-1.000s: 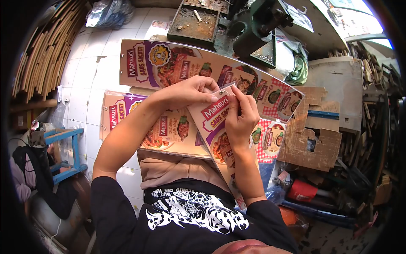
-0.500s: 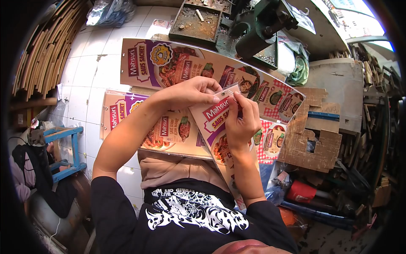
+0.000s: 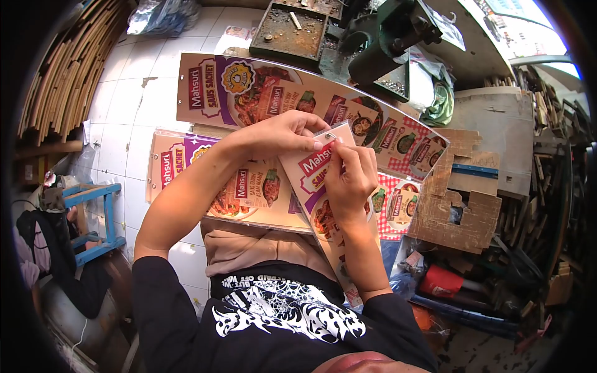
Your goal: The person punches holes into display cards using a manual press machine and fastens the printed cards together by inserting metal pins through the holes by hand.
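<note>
A long printed sign panel (image 3: 309, 166) reading "Mahsuri" lies slanted across my lap, over other panels. My left hand (image 3: 289, 133) grips its upper end from the left side, thumb on the printed face and fingers curled behind the edge. A small metal fitting (image 3: 331, 135) shows at that end. Just below the fitting, my right hand (image 3: 351, 177) is closed in a pinch against the panel's face; whatever is between its fingertips is hidden. Beneath lies a stack of similar panels (image 3: 227, 202), and beyond it another panel (image 3: 205, 112) with the same print.
A green machine (image 3: 382, 59) with rusty metal trays (image 3: 289, 31) stands at the far side. Cut cardboard (image 3: 435, 217) lies to the right, near piled wood scraps. A blue stool frame (image 3: 102, 196) and stacked strips (image 3: 71, 74) are at the left.
My right hand has shifted slightly down and left, away from the panel's upper corner, leaving the metal fitting more visible. My left hand keeps its grip almost unmoved.
</note>
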Demonstrator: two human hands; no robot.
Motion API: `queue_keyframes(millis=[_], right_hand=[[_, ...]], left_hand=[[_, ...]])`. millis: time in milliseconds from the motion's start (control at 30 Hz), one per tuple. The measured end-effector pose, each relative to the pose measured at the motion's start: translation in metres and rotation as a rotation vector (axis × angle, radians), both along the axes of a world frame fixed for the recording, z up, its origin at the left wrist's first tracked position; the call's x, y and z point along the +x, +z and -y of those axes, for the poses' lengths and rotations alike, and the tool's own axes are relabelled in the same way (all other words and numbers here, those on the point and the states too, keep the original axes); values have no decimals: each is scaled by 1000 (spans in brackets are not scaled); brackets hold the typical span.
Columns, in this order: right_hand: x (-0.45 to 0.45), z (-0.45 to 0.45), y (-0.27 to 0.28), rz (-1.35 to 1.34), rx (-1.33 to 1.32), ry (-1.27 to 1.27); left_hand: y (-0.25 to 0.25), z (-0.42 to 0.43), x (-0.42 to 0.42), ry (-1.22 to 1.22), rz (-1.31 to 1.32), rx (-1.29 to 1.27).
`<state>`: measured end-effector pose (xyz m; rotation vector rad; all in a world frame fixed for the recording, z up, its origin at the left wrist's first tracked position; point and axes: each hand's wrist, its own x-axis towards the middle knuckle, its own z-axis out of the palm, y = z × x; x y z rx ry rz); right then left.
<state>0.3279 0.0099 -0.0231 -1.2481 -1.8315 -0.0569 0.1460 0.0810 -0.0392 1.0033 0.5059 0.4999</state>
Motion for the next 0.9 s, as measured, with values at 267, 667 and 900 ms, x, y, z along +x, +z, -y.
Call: queue_keyframes(millis=[267, 667, 900], right_hand=[[3, -2, 1, 24, 10, 26], [1, -1, 3, -77, 52, -26], [4, 3, 3, -302, -75, -127]], left_hand=[[-4, 0, -2, 3, -21, 12], [-3, 1, -1, 15, 23, 24], [-6, -1, -1, -7, -16, 18]])
